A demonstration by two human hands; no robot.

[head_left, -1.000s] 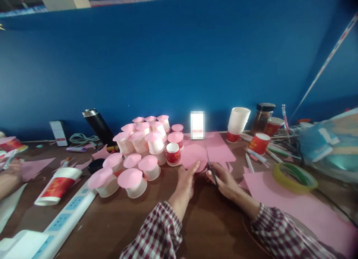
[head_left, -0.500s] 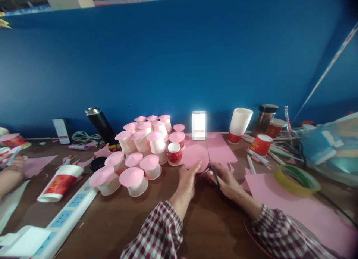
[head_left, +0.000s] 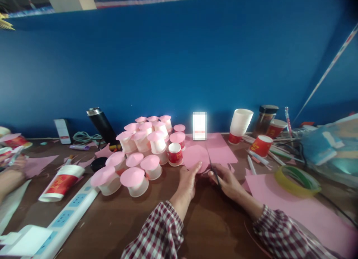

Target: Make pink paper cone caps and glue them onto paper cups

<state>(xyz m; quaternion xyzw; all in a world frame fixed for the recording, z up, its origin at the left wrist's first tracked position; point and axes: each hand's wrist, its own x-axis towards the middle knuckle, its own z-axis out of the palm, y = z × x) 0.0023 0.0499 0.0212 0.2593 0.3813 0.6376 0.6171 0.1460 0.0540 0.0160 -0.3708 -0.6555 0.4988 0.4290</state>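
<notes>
My left hand [head_left: 188,182] pinches the lower edge of a round pink paper disc [head_left: 196,157], thumb on top. In my right hand [head_left: 226,180] is a pair of dark scissors [head_left: 214,172], with its blades pointing away from me along the disc's right edge. Most of the handles are hidden by my fingers. Behind the disc lies a pink paper sheet [head_left: 222,149]. Left of it stand several paper cups with shallow pink paper cones on top, one at the front being a pink cone [head_left: 132,176]. An uncovered red and white paper cup [head_left: 175,153] is closest to the disc.
At left are a tilted paper cup [head_left: 61,182], a white power strip [head_left: 67,216], a black flask [head_left: 101,124] and another person's hand [head_left: 13,175]. Stacked cups [head_left: 241,122], a yellow tape roll [head_left: 282,180] and more pink paper [head_left: 302,214] lie at right. A blue partition [head_left: 179,65] rises behind.
The view has shifted very slightly. My hands, the disc and the scissors keep almost the same places, with the scissors still at the disc's right edge.
</notes>
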